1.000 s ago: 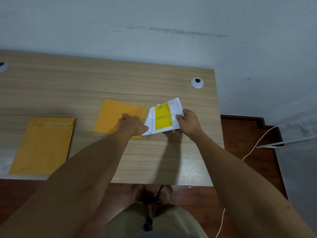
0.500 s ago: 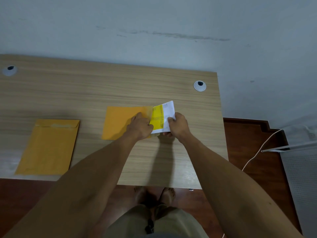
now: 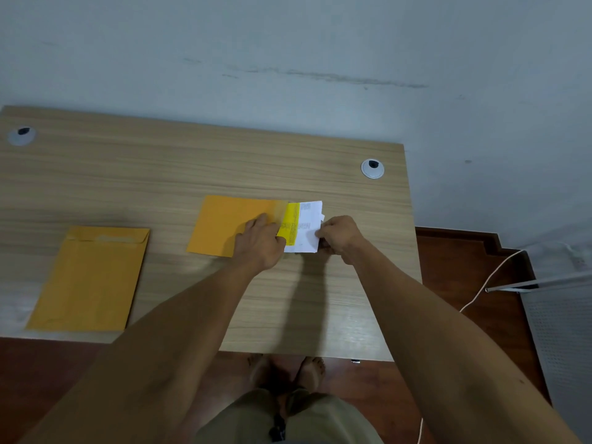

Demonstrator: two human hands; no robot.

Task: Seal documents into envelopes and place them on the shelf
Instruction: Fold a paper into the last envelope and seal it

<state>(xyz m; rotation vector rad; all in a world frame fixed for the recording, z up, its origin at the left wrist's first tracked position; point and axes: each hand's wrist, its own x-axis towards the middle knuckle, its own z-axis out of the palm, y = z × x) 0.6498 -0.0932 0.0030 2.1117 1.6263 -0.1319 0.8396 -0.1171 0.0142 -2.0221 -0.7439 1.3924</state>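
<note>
The scene is recorded by a single view, from a camera worn on the person's head. It is aimed forward and steeply downward, so the wooden desk (image 3: 160, 174) is seen from above, with its far edge against the grey wall (image 3: 288, 43) at the top of the frame. The desk's near edge, the person's feet (image 3: 285, 370) and the reddish floor (image 3: 464, 267) beneath are also taken in. Both forearms are seen reaching away from the lens, and the left hand (image 3: 261, 241) and right hand (image 3: 339, 238) are caught near the centre. Straight edges are bowed by the wide-angle lens. No second view is provided, so nothing is shared.
</note>
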